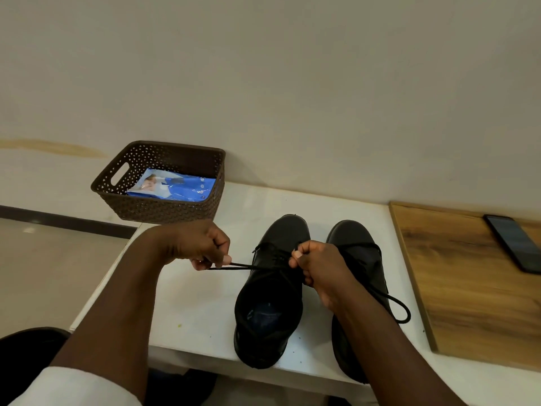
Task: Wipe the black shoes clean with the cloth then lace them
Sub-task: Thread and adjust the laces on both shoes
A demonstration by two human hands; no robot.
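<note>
Two black shoes stand side by side on the white table [199,303], toes pointing away from me. The left shoe [272,291] has its black lace [243,266] pulled out sideways. My left hand [202,244] pinches one end of that lace to the left of the shoe. My right hand [319,265] grips the other end over the shoe's eyelets. The right shoe [360,247] is partly hidden by my right forearm; its lace loop [401,310] trails off to the right. No cloth is in sight.
A brown perforated basket [164,212] stands at the table's back left corner and holds a blue-and-white packet [175,186]. A wooden board [468,288] lies to the right with a dark phone [515,243] on it. A wall rises directly behind.
</note>
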